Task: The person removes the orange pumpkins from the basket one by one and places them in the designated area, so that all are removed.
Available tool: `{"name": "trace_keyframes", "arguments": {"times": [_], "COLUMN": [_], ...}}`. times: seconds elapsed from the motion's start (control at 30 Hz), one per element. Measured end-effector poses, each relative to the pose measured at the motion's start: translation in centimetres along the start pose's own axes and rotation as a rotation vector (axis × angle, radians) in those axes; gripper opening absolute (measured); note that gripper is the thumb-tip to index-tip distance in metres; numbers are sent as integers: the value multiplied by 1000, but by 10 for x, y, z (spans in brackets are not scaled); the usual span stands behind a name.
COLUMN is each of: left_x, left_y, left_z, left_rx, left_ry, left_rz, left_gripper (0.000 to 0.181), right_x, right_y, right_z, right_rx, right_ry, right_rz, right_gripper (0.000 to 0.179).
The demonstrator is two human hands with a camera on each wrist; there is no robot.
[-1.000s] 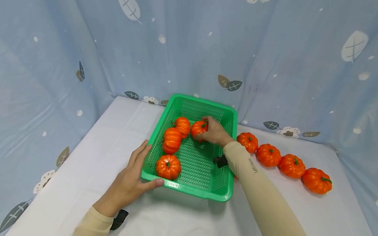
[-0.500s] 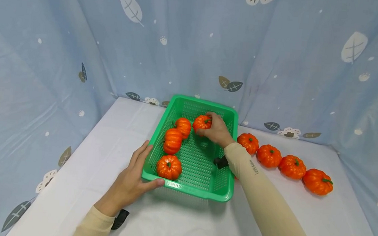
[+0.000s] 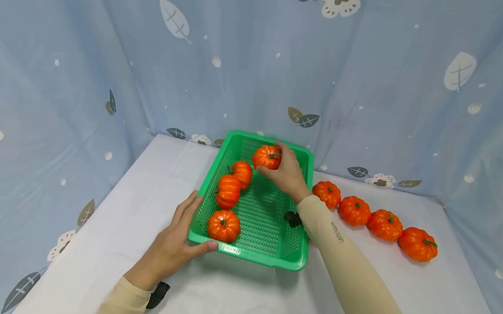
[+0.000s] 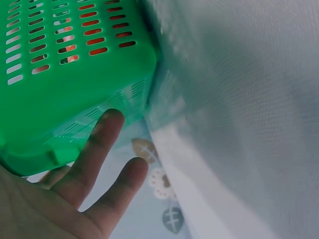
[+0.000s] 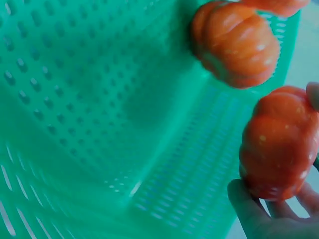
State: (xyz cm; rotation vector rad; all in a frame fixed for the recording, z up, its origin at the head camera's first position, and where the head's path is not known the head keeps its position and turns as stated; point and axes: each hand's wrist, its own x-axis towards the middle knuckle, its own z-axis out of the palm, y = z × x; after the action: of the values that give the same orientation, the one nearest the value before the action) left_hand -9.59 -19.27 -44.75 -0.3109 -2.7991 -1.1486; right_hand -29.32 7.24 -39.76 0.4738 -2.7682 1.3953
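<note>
My right hand (image 3: 289, 175) grips a small, glossy orange pumpkin (image 3: 266, 157) with a green stem, held above the far part of the green basket (image 3: 250, 256). In the right wrist view, thumb and fingers wrap the ends of this ribbed pumpkin (image 5: 279, 144). Three more lie along the basket's left side: a far pumpkin (image 3: 242, 174), a middle pumpkin (image 3: 228, 192) and a near pumpkin (image 3: 224, 226). My left hand (image 3: 169, 246) rests at the basket's near left corner, thumb on the front rim. The left wrist view shows its fingers (image 4: 94, 154) extended beside the outer wall.
Several more orange pumpkins (image 3: 385, 225) stand in a slanting row on the white tabletop (image 3: 357, 278), right of the basket. A blue patterned curtain (image 3: 240, 77) hangs behind and around the table. My right forearm (image 3: 349, 268) crosses over the basket's right rim.
My right hand has lifted the pumpkin up and away from the basket's bottom, toward the far rim. My left hand stays at the corner. The head view has tilted slightly.
</note>
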Motion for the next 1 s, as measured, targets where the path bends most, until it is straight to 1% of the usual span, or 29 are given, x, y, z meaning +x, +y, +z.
{"name": "trace_keyframes", "arguments": {"times": [0.13, 0.27, 0.4, 0.57, 0.7, 0.8, 1.0], "left_x": [0, 1, 1, -1, -1, 0, 1], "left_y": [-1, -1, -1, -1, 0, 0, -1], "left_z": [1, 0, 0, 0, 0, 1, 3], "left_rx": [5, 3, 1, -7, -10, -10, -11], "left_ry": [3, 3, -2, 7, 14, 15, 17], "left_rz": [6, 7, -2, -8, -5, 3, 10], "left_gripper": [106, 106, 106, 106, 106, 106, 106], "right_x": [-8, -21, -37, -62, -83, -97, -127], "right_y": [-14, -28, -38, -49, -51, -48, -36], "right_z": [-6, -21, -37, -56, -70, -81, -99], "right_rx": [-5, 15, 40, 10, -8, -8, -15], "right_ry": [-7, 4, 3, 10, 48, 82, 122], "right_rz": [-42, -88, -133, -173, -217, -244, -212], "right_gripper": [84, 82, 82, 83, 81, 80, 79]}}
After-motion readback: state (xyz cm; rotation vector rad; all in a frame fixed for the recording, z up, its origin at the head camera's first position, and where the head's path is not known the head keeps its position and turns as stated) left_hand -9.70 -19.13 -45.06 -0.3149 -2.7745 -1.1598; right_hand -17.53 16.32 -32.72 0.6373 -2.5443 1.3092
